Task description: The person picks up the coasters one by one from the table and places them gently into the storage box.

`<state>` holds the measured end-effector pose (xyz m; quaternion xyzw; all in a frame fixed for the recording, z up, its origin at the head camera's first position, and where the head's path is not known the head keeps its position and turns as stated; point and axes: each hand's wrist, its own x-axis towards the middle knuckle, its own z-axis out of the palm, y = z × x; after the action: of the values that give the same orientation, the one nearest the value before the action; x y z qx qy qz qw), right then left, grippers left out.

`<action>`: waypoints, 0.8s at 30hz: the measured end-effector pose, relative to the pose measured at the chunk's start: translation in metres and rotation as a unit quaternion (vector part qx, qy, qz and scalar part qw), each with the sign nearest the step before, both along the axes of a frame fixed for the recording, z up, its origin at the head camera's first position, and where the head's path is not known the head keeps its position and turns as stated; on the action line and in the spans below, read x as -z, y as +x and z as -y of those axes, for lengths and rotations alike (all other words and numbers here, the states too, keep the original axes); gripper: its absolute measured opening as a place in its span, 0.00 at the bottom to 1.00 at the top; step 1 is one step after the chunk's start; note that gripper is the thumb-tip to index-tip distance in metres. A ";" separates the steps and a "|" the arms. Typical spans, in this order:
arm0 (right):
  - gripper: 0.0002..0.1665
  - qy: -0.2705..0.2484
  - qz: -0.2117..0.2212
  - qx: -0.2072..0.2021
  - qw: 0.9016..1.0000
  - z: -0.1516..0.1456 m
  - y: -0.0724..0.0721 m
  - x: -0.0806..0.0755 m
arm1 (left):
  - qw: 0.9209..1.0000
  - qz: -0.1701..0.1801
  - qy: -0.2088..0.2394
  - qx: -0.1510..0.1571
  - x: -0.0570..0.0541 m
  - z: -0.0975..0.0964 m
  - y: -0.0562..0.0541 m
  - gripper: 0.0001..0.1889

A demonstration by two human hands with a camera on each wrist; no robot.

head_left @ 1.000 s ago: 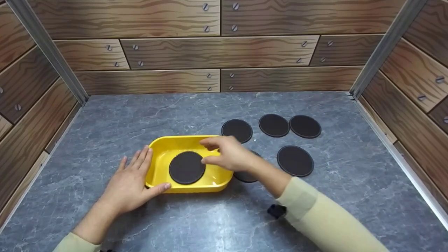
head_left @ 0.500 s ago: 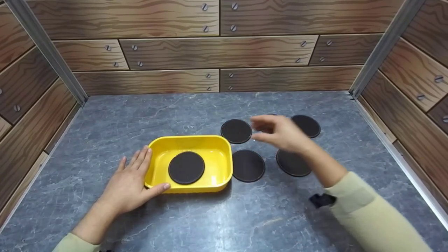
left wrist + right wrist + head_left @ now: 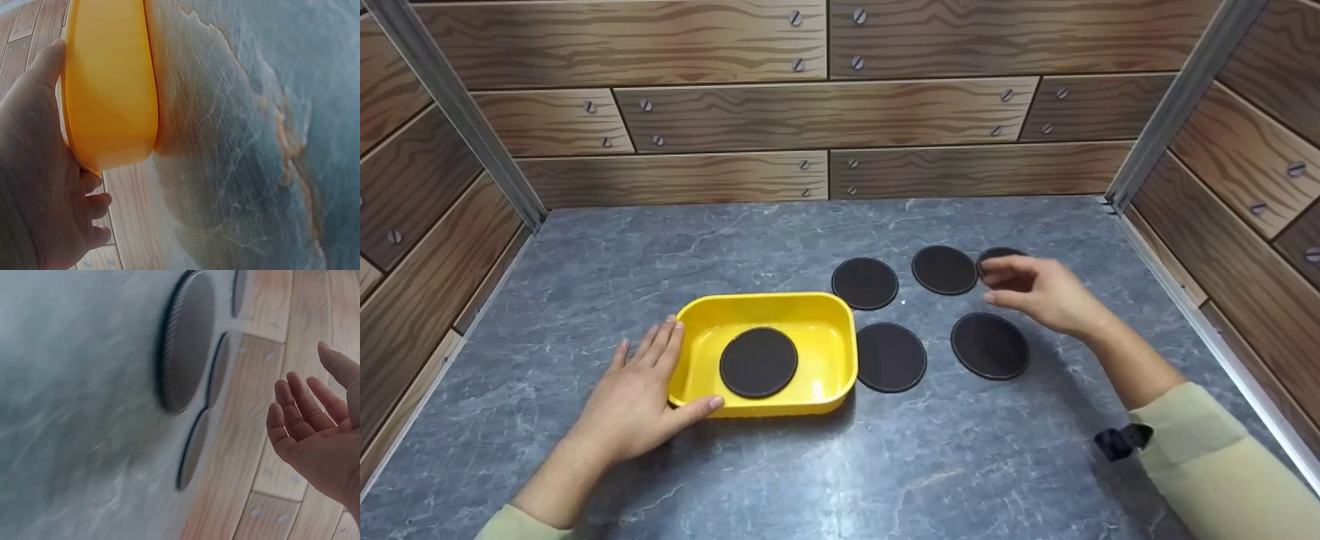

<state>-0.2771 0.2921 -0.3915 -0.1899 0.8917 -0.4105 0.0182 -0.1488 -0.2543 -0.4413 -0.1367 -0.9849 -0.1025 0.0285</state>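
Observation:
In the head view, a yellow plastic tray [image 3: 829, 352] stands left of centre with one round black coaster [image 3: 758, 362] lying flat inside it. My left hand [image 3: 630, 401] rests on the tray's left end, fingers straight along the rim and thumb on the front edge; the left wrist view shows the tray's side [image 3: 112, 79] against this hand. My right hand [image 3: 1046, 296] is in the air over the far-right coaster [image 3: 997, 259], partly hiding it. Its fingers are loosely bent with nothing between them, and the right wrist view shows this hand [image 3: 320, 422] apart from the coasters.
More black coasters lie flat on the grey marbled table [image 3: 840, 480]: one by the tray's right end [image 3: 892, 357], one behind it [image 3: 865, 283], a back one [image 3: 945, 269], and a front-right one [image 3: 989, 346]. Wood-print walls [image 3: 825, 112] enclose the back and sides.
My right hand has moved from above the tray rightward, across the table, to the far-right coaster. My left hand, the tray and the coasters stay in place.

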 end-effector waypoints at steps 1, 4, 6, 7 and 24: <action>0.30 0.002 0.003 0.001 1.000 -0.004 0.000 0.003 | 1.000 -0.001 0.001 0.000 0.000 0.000 0.000 0.63; 0.31 0.005 0.014 0.001 1.000 -0.016 -0.001 0.013 | 1.000 -0.001 0.001 -0.001 0.000 0.001 0.001 0.63; 0.32 0.006 0.023 0.004 1.000 -0.023 -0.002 0.018 | 1.000 0.000 -0.001 -0.001 0.000 0.000 0.000 0.63; 0.32 0.006 0.026 0.006 1.000 -0.027 -0.003 0.021 | 1.000 0.001 -0.001 -0.001 0.000 0.000 0.000 0.63; 0.39 0.006 0.100 -0.020 0.995 -0.051 -0.002 0.049 | 1.000 0.000 -0.001 -0.001 0.000 -0.001 0.000 0.63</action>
<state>-0.2796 0.3430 -0.4405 -0.1653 0.8840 -0.4215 0.1162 -0.1486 -0.2532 -0.4417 -0.1357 -0.9851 -0.1015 0.0287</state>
